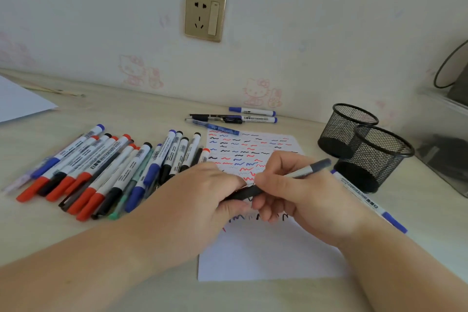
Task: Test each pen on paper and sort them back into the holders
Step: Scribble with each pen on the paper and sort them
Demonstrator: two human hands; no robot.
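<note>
Both forearms reach in from the near edge and meet over the paper (pixel 266 256). Left hand (pixel 202 192) lies palm down, its grip curled round a black cap (pixel 244 194) at the fingertips. Right hand (pixel 298 195) is turned with knuckles up, its grip pinching the marker (pixel 304 172) between thumb and fingers; the barrel slants up and to the right, its dark end clear of the hand. Cap and marker meet between the two hands, just above the paper; whether they are joined cannot be told.

Red, blue and black squiggles fill the far part of the paper, with a few more showing under the hands. To the left a heap of pens (pixel 101 170) lies on the surface, caps red, blue, black and green. Four more pens (pixel 235 118) lie beyond the paper near the wall. Right of the hands, a blue marker (pixel 367 200) lies just beside two black mesh holders (pixel 364 144), which touch each other.
</note>
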